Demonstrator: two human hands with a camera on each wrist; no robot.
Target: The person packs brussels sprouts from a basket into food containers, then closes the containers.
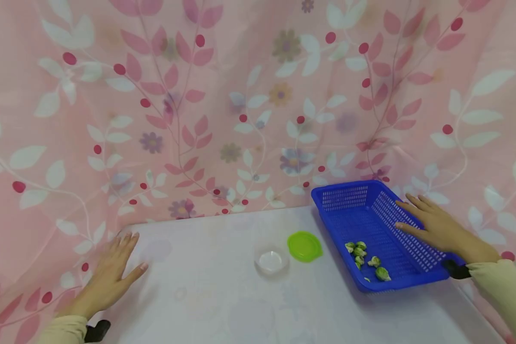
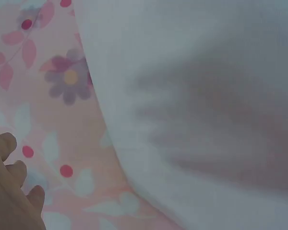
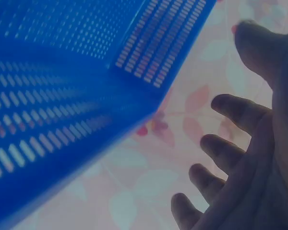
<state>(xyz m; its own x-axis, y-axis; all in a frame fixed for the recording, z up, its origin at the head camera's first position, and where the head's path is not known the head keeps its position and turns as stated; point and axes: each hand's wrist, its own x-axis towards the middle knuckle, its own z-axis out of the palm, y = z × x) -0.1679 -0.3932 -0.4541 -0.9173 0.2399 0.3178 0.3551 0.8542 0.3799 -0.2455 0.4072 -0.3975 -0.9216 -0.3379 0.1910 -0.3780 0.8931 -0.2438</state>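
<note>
R hand (image 1: 438,230), fingers spread wide, is by rect. perf. blue plastic basket (image 1: 348,222) on R of white counter (image 1: 198,291), round leafy sprouts (image 1: 382,274) inside. L hand (image 1: 111,277), fingers loosely extended, is nr counter's L edge; clear bowl (image 1: 271,262) sits by round green lid (image 1: 304,246).

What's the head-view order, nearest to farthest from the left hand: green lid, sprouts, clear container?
1. Clear container: right of the left hand.
2. Green lid: just right of the container.
3. Brussels sprouts: farther right, in the blue basket.
</note>
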